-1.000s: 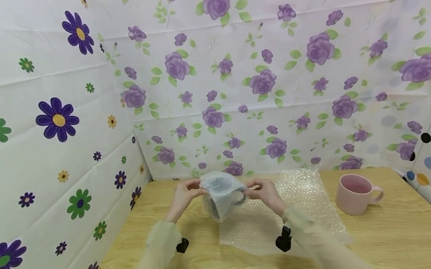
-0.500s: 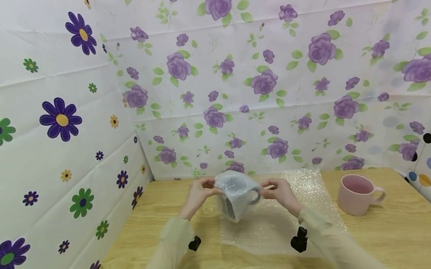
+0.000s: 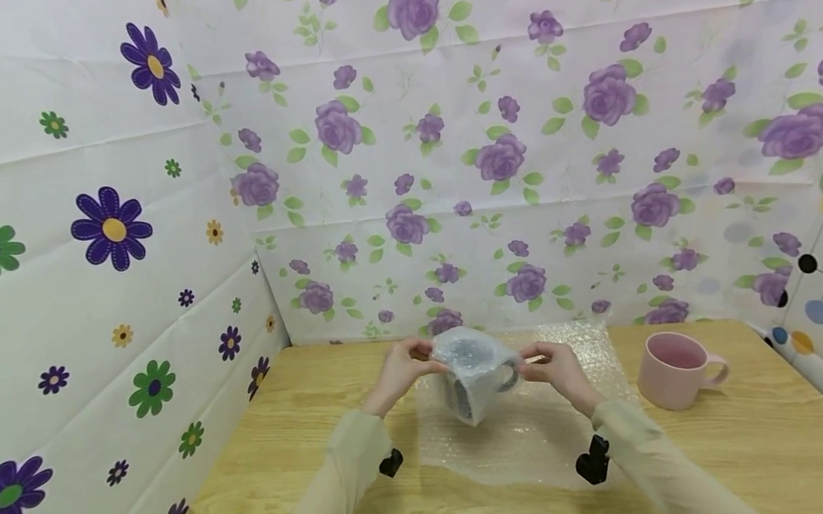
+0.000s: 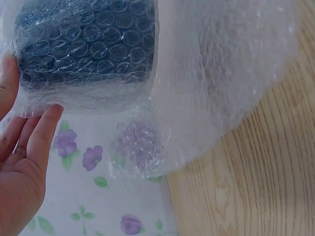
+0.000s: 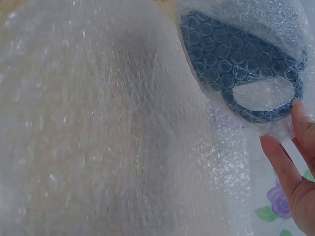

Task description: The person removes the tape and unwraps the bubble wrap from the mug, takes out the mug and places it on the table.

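A dark blue mug wrapped in bubble wrap [image 3: 469, 359] is held up between both hands, its handle toward the right. My left hand [image 3: 406, 370] pinches the wrap at its left side, thumb and fingertips on the plastic. At the handle side, my right hand [image 3: 556, 370] pinches the wrap between thumb and fingers. In the right wrist view the mug's handle [image 5: 268, 115] shows through the bubbles near the fingertips. Beneath the mug, a sheet of bubble wrap [image 3: 529, 446] lies flat on the wooden table.
A pink mug [image 3: 673, 372] stands upright at the right on the wooden table [image 3: 289, 453], its handle pointing right. Flowered cloth [image 3: 404, 132] hangs behind the table, with more patterned cloth at both sides. A black wrist camera [image 3: 594, 460] sits under the right sleeve.
Both hands and the wrapped mug have shifted to the right across the bubble wrap sheet. Their grip looks the same. The pink mug and the sheet have stayed in place.
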`<action>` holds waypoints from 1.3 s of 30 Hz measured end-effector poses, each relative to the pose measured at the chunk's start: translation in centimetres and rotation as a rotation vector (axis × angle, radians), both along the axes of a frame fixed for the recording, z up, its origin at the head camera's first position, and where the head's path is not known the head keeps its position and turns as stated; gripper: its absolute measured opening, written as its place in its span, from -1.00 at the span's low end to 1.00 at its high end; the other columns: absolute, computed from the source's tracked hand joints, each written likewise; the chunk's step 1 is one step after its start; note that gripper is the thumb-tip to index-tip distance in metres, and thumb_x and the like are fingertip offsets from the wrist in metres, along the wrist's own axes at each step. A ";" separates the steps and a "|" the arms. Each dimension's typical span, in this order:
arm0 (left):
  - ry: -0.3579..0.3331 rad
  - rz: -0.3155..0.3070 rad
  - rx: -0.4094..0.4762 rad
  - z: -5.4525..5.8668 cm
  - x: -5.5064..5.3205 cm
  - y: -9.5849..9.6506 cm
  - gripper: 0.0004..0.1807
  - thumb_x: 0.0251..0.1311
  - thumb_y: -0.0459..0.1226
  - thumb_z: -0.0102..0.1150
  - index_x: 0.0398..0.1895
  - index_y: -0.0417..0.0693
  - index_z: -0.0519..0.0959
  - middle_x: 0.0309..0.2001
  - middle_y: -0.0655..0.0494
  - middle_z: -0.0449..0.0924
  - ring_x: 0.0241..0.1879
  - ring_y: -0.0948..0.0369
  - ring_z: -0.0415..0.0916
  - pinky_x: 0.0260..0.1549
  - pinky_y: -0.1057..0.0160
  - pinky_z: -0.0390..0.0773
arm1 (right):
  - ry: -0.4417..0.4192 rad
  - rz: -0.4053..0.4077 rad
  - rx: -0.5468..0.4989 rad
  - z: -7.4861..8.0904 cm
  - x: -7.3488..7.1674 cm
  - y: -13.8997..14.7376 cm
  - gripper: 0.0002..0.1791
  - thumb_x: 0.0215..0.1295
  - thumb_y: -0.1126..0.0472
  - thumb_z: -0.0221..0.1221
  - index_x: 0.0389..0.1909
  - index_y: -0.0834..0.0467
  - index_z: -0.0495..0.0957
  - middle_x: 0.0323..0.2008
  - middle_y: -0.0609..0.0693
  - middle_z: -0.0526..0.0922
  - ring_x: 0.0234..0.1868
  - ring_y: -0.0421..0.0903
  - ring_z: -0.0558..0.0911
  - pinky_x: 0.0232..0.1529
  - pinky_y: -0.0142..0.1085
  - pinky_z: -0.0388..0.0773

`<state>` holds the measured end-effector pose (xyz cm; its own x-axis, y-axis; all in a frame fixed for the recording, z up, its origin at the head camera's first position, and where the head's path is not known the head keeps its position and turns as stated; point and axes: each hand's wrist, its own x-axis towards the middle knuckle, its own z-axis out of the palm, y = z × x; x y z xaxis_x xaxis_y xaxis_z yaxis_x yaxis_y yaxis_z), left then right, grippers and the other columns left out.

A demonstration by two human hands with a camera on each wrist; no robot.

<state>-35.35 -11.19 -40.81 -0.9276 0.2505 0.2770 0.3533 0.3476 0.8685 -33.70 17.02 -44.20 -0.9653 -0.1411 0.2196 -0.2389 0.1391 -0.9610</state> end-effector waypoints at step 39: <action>0.062 -0.135 -0.007 -1.7 0.0 5.0 -0.69 -0.27 -0.36 0.48 -0.44 -0.20 0.54 -0.45 0.06 0.52 -0.44 0.16 0.49 -0.47 0.31 0.51 | -0.034 -0.069 0.062 -1.5 1.0 5.1 -0.77 0.09 0.44 0.22 -0.23 0.47 0.49 -0.31 0.22 0.60 -0.32 0.01 0.61 -0.26 -0.20 0.54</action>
